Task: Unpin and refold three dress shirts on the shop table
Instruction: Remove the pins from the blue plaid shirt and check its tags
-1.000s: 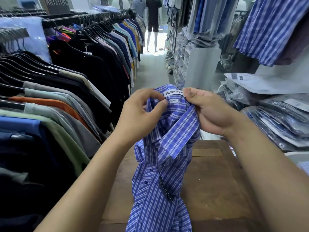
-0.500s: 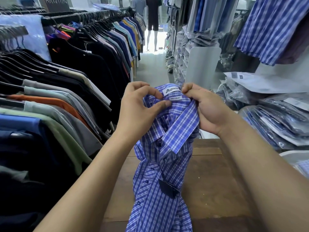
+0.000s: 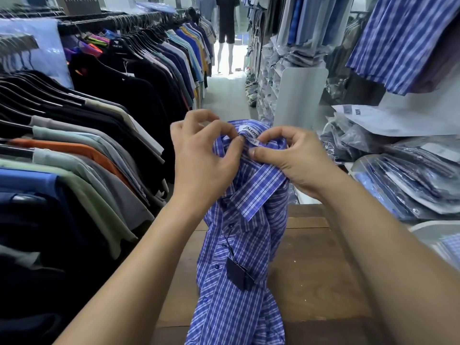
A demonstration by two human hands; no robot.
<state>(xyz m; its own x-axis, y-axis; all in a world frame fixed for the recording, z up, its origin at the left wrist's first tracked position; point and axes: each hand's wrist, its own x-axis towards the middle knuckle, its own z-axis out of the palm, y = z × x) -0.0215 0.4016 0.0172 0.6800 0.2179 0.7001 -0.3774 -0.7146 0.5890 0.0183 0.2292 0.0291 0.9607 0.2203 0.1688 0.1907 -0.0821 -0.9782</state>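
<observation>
From the head camera, a blue checked shirt (image 3: 239, 290) is held up in the middle, over the brown table (image 3: 321, 270) at 6 o'clock. The left hand (image 3: 204, 158) pinches the collar beside the white label (image 3: 249, 133), thumb and finger tight together. The right hand (image 3: 296, 158), at its 3 o'clock, pinches the collar too. A dark tag (image 3: 239, 274) dangles lower down. Hanging clothes (image 3: 99, 150) fill 9 o'clock.

**Shop lettering: one brand label partly legible**

On the white collar label (image 3: 249, 130) of the blue checked shirt (image 3: 239, 307), at 12 o'clock just above the middle, "BLENT" is read in dark slanted capitals; the rest is covered. The size tab (image 3: 253, 142) just under it is too blurred to be read. Toward 11 o'clock, white lettering on a black hanger (image 3: 117, 44) and on the sign (image 3: 79, 2), which is cut by the top edge, cannot be made out.
</observation>
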